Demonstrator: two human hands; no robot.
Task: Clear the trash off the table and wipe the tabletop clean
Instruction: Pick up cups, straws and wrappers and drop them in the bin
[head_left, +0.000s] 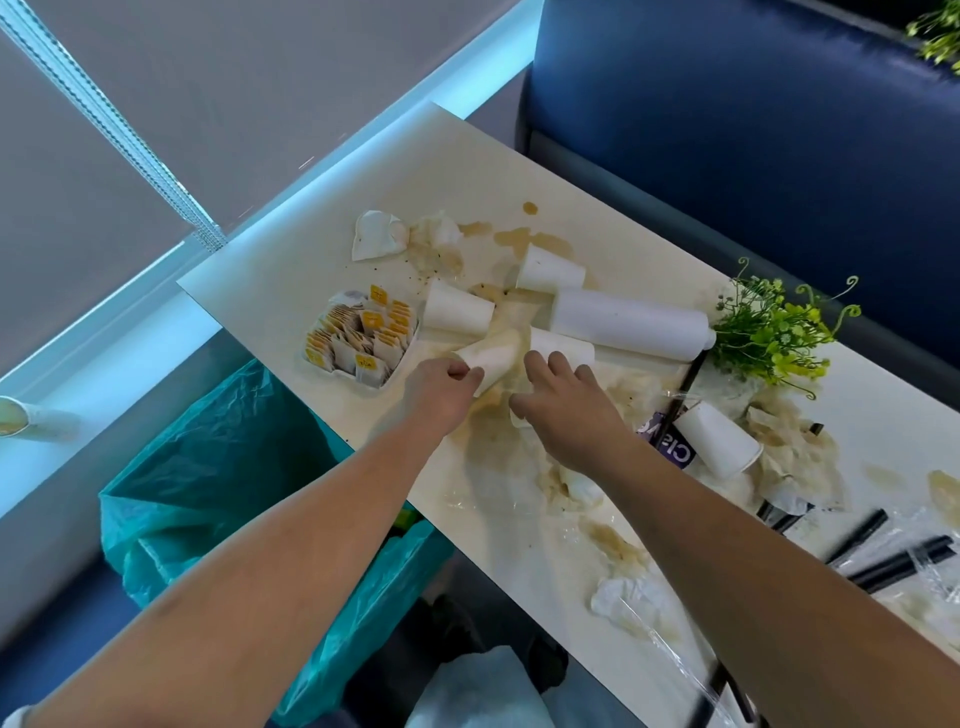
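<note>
Left hand (441, 387) pinching the rim end of a stained white paper cup (491, 358), which lies on its side on the cream rectangular tabletop (311, 260). Right hand (563, 410) with fingers loosely extended, nothing visibly held, fingertips at a second tipped white paper cup (566, 344). Surrounding: brown liquid spills (519, 239), crumpled white tissue (628, 597). Teal plastic bin bag (208, 467) beside the table edge.

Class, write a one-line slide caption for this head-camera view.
Left hand grips a tipped paper cup while the right hand reaches beside it over the stained table.
</note>
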